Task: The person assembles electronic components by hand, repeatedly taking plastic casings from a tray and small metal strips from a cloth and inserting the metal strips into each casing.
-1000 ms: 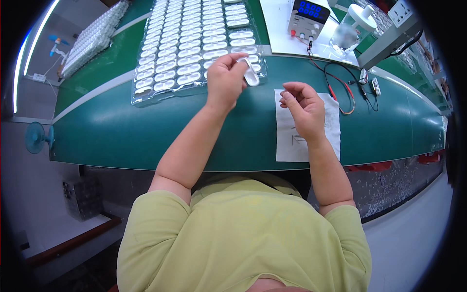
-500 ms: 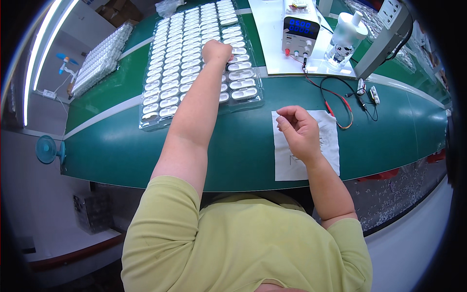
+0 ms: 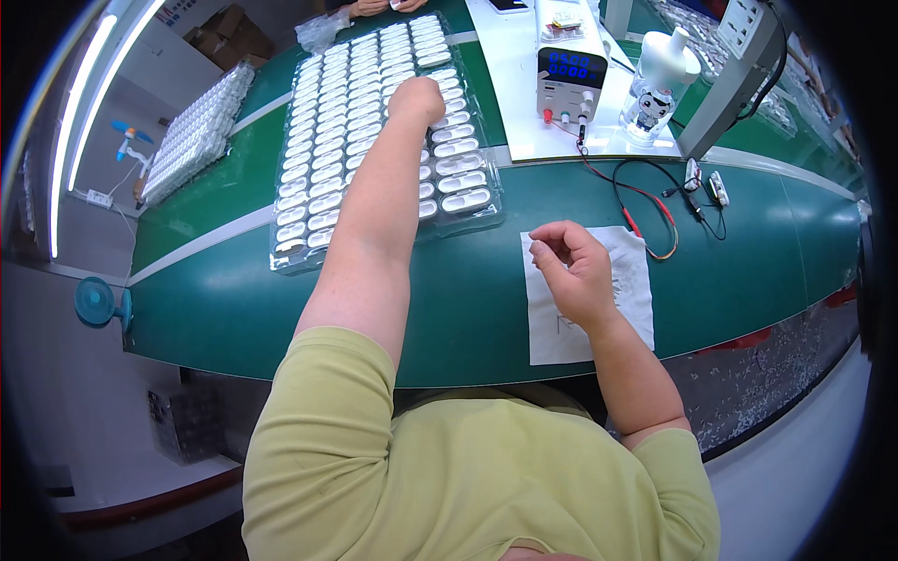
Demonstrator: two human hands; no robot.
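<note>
My left hand (image 3: 417,101) reaches over a clear plastic tray (image 3: 297,257) filled with rows of white oval cases (image 3: 465,200). It is closed, back up, over the right-hand columns, and its fingertips are hidden beneath it. Whatever it grips cannot be made out. Above a white cloth (image 3: 544,344) at the table's front hovers my right hand (image 3: 582,280). Its fingers curl in, with thumb and forefinger tips nearly together; anything between them is too small to name. Small thin dark pieces (image 3: 616,288) lie on the cloth, partly covered by that hand.
A power supply (image 3: 571,84) and a frosted bottle (image 3: 655,93) stand on a white board at the back right. Red and black leads (image 3: 645,210) trail from it, near two small white devices (image 3: 718,189). Another person's hands (image 3: 369,7) show beyond the tray. Stacked trays (image 3: 196,131) stand left.
The view has tilted upward, so the table sits lower and another person's hands now show at the top. My left hand has shifted slightly farther over the tray; my right hand keeps its pose.
</note>
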